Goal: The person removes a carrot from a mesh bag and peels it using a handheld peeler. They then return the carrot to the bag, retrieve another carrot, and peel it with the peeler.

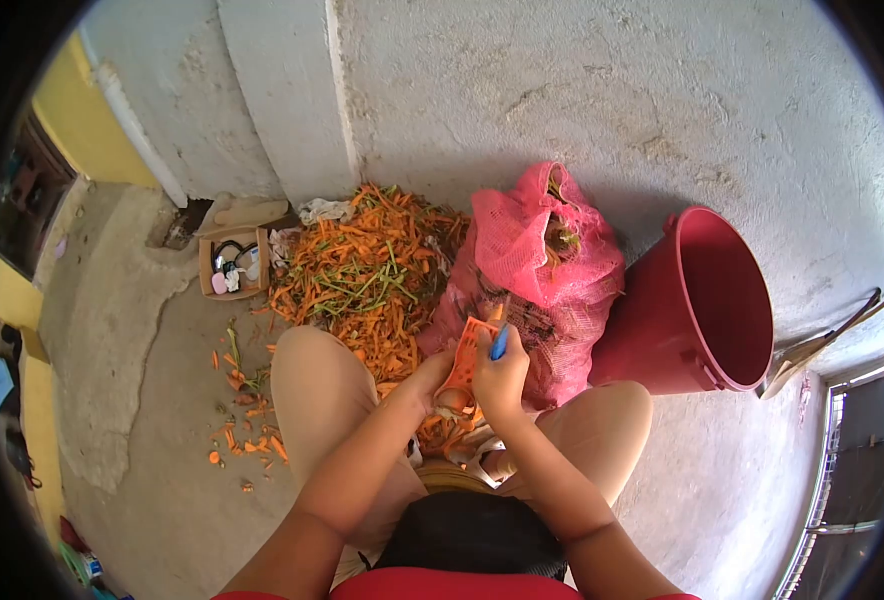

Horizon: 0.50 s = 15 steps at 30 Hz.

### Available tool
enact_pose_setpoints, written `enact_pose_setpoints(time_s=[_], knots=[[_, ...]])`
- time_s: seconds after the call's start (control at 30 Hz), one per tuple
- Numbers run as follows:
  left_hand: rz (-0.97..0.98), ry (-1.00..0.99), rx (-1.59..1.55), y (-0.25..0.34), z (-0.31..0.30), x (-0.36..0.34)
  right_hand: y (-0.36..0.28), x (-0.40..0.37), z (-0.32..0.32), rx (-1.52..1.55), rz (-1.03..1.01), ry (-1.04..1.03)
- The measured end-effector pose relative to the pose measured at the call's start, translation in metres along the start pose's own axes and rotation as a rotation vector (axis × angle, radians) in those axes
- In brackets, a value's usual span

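Both my hands meet above the gap between my knees. My left hand (436, 374) is closed on an orange perforated piece (468, 350), which looks like plastic and slants upward. Wrapped round a blue-handled tool (501, 342) is my right hand (502, 380), close beside that piece; the tool's working end cannot be made out. A pale orange tip (497, 313) shows just above the right fingers. Below the hands lie more orange peelings (447, 436), between my feet. A big heap of carrot peelings (362, 285) with green stalks rises in front of my left knee.
A pink mesh sack (557, 270), filled, leans at the wall ahead. Right of it a large red bucket (642, 310) tilts. A small cardboard box (234, 292) with odds and ends stands left of the heap. Loose carrot scraps (252, 440) lie on the floor at left.
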<state>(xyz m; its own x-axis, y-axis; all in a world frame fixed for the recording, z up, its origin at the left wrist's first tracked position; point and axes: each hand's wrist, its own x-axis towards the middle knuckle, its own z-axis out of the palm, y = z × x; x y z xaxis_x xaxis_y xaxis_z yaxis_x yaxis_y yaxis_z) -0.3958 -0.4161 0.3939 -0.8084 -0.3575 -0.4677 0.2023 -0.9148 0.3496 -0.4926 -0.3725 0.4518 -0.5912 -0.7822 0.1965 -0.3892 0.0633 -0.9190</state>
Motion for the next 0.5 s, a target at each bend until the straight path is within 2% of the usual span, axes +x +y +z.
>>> enact_pose_setpoints(time_s=[0.07, 0.2, 0.27, 0.3, 0.37, 0.4, 0.43, 0.5], knots=[[0.008, 0.085, 0.046, -0.001, 0.003, -0.001, -0.008, -0.003, -0.003, -0.048, 0.022, -0.015], [0.018, 0.130, 0.065, -0.003, 0.009, 0.006, 0.006, 0.008, -0.006, -0.165, -0.145, 0.032], [-0.081, -0.082, 0.145, 0.005, 0.011, -0.010, 0.018, 0.036, -0.014, -0.235, -0.125, 0.180], [-0.130, -0.189, 0.182, 0.007, 0.015, -0.019, 0.036, 0.071, -0.033, -0.229, 0.023, 0.344], [-0.153, -0.195, 0.334, 0.010, 0.026, -0.030, 0.053, 0.109, -0.057, -0.457, 0.037, 0.511], [-0.167, -0.202, 0.410, 0.010, 0.032, -0.034, 0.065, 0.123, -0.068, -0.531, -0.043, 0.561], [-0.200, -0.193, 0.321, 0.009, 0.037, -0.037, 0.069, 0.133, -0.076, -0.540, 0.016, 0.588], [-0.153, -0.013, 0.381, 0.010, 0.036, -0.033, 0.067, 0.138, -0.087, -0.461, 0.041, 0.595]])
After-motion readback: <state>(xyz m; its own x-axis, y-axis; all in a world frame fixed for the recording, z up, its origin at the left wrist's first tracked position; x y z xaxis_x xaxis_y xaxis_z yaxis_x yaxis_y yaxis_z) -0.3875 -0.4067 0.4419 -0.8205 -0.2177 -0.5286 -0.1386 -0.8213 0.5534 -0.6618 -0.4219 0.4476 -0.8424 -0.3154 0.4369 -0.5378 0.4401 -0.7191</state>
